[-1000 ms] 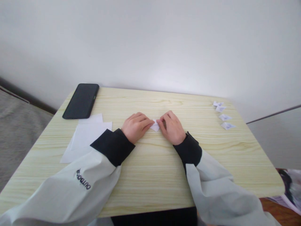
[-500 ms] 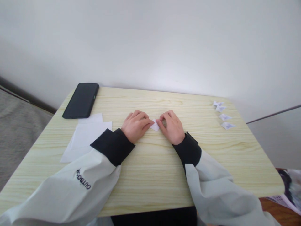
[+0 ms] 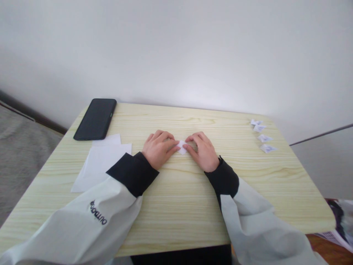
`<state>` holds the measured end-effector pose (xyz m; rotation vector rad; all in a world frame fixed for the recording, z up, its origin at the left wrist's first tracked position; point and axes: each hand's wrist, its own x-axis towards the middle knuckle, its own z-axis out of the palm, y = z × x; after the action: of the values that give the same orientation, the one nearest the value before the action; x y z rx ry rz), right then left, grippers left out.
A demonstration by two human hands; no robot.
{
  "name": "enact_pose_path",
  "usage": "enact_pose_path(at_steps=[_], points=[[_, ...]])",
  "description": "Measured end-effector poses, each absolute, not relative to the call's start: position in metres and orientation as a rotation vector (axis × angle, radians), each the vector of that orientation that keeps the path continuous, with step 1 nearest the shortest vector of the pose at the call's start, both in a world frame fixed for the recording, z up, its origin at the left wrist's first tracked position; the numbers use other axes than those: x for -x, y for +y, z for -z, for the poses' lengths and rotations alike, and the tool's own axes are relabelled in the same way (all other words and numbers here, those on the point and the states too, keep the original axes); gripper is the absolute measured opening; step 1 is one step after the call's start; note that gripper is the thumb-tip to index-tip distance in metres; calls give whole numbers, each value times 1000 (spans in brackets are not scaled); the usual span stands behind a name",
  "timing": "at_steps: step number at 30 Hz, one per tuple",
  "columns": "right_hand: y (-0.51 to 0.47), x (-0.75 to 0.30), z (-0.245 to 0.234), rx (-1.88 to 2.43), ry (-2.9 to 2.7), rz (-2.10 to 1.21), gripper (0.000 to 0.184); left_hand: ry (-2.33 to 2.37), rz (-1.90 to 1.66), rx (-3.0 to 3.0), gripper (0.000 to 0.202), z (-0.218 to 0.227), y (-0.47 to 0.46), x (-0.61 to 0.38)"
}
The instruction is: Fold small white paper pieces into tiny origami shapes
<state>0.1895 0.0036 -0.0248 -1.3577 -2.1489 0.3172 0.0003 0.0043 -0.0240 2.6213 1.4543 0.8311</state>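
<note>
A small folded white paper piece (image 3: pixel 182 146) lies on the light wooden table (image 3: pixel 176 206) near its middle. My left hand (image 3: pixel 158 149) rests on the table with its fingers curled and its fingertips pressed on the paper's left side. My right hand (image 3: pixel 202 151) mirrors it, fingers bent and pinching the paper's right side. Most of the paper is hidden under the fingertips. Both arms wear pale sleeves with black cuffs.
A black phone (image 3: pixel 95 118) lies face up at the back left corner. White paper sheets (image 3: pixel 100 160) are stacked just left of my left arm. Several small folded paper pieces (image 3: pixel 261 135) sit in a row at the back right. A magazine (image 3: pixel 338 224) shows below the table's right edge.
Both hands have shifted slightly on the paper; the fingertips have closed in so that less of the paper shows. Nothing else has moved.
</note>
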Motion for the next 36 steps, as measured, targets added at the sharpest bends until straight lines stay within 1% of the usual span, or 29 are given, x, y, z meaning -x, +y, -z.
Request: enact_pose_path(at_steps=[3, 10, 13, 15, 19, 23, 26, 33, 36], points=[[3, -188, 26, 1353, -2138, -307, 25, 1436, -833, -2492, 19, 26, 7, 0], [2, -187, 23, 1321, -2046, -477, 15, 1394, -861, -2365, 18, 23, 9, -1], [1, -186, 21, 1283, -2014, -554, 12, 1357, -876, -2322, 24, 22, 8, -1], [1, -185, 20, 1240, -2008, -586, 11, 1327, -866, -2318, 25, 22, 7, -2], [1, -185, 23, 1210, -1989, -507, 16, 1303, -862, -2351, 19, 23, 8, -2], [0, -186, 24, 1226, -2078, -385, 16, 1293, -876, -2390, 17, 23, 8, -2], [0, -188, 24, 1238, -2089, -408, 17, 1275, -869, -2404, 16, 21, 7, -2], [0, -186, 22, 1179, -2054, -443, 10, 1275, -955, -2346, 13, 18, 5, -4], [-1, -185, 18, 1099, -1996, -427, 9, 1356, -1001, -2246, 18, 19, 5, -5]])
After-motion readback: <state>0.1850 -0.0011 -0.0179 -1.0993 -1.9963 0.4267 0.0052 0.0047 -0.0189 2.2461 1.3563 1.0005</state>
